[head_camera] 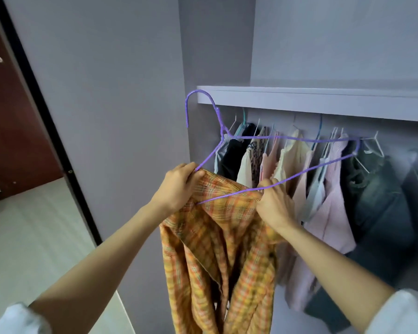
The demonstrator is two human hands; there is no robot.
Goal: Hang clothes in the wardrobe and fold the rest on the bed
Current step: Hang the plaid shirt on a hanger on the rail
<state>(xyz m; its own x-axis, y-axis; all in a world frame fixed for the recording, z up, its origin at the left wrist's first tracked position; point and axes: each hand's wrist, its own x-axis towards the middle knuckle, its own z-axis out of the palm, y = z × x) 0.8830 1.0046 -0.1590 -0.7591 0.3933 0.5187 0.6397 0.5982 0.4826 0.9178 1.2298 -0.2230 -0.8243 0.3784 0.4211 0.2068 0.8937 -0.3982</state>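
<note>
Both the left hand [179,186] and right hand [273,201] grip the plaid shirt [217,249] at the purple hanger [275,150]; seat each shoulder evenly before hooking it below the shelf [323,100].

Soft, even, cool light without glare; wide-angle bending at the edges, lower corners slightly blurred.

Both hands are gripping an orange-yellow plaid shirt [217,249] on a purple wire hanger [285,138]: left hand [179,186] pinching fabric at the hanger's end, right hand [274,201] clutching the collar and bottom wire. Hung garments [323,179] are filling the grey wardrobe [299,100] behind.
</note>
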